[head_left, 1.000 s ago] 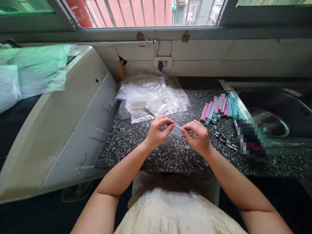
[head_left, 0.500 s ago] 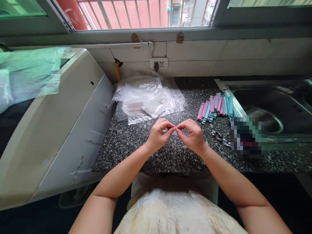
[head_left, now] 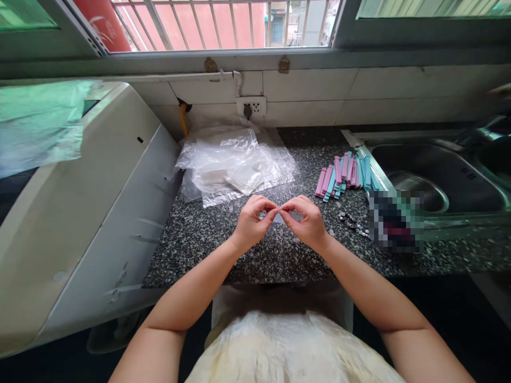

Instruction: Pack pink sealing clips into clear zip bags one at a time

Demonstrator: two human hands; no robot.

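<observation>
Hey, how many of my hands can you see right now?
2: your left hand and right hand, meeting over the speckled counter, pinching a small translucent piece. Neither is hidden.

Kitchen, metal sink (head_left: 475,199), speckled stone counter (head_left: 255,260), tiled wall (head_left: 307,85)

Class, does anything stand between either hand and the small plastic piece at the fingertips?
Nothing visible does: the left hand and right hand pinch the small plastic piece directly. The plastic bags lie beyond them, the clips to the right.
</observation>
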